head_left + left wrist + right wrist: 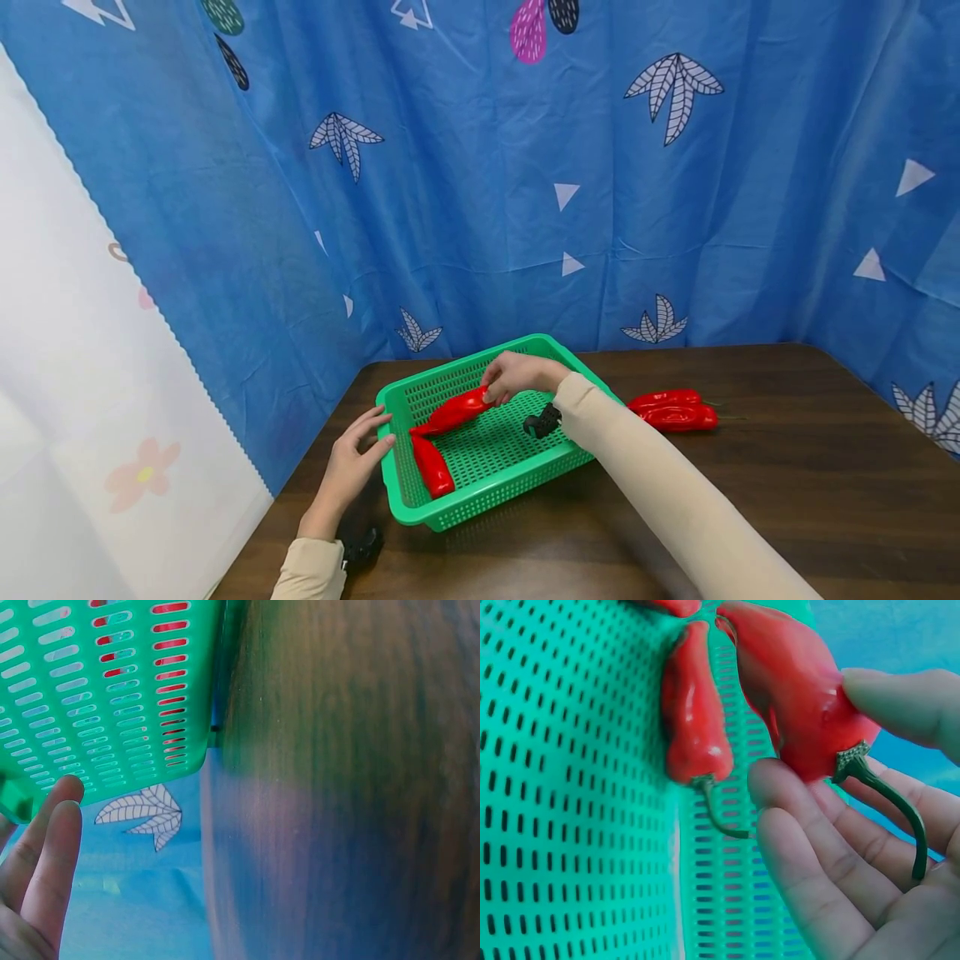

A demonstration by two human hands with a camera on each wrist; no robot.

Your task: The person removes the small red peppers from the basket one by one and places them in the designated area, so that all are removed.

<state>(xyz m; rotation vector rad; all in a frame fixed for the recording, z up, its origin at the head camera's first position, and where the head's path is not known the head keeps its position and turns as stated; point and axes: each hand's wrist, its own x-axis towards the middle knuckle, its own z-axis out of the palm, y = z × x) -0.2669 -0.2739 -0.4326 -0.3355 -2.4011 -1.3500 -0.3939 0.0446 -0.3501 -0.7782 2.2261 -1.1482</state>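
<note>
My right hand (513,375) reaches over a green perforated plastic basket (502,490) and pinches a glossy red pepper (802,690) near its stem end, thumb on one side and fingers on the other. Its curved green stem points toward the palm in the right wrist view. Behind it, a second red pepper (696,712) lies in the basket, and the edge of another shows at the top. Along the basket's left wall rests a red pepper (432,468). With fingers extended, my left hand (352,462) is at the basket's left rim.
Red peppers (675,414) with thin stems lie side by side on the dark wooden table (810,467), right of the basket. A blue patterned curtain (480,208) hangs behind the table, and a white cloth (97,333) hangs at left. Black devices sit on both wrists.
</note>
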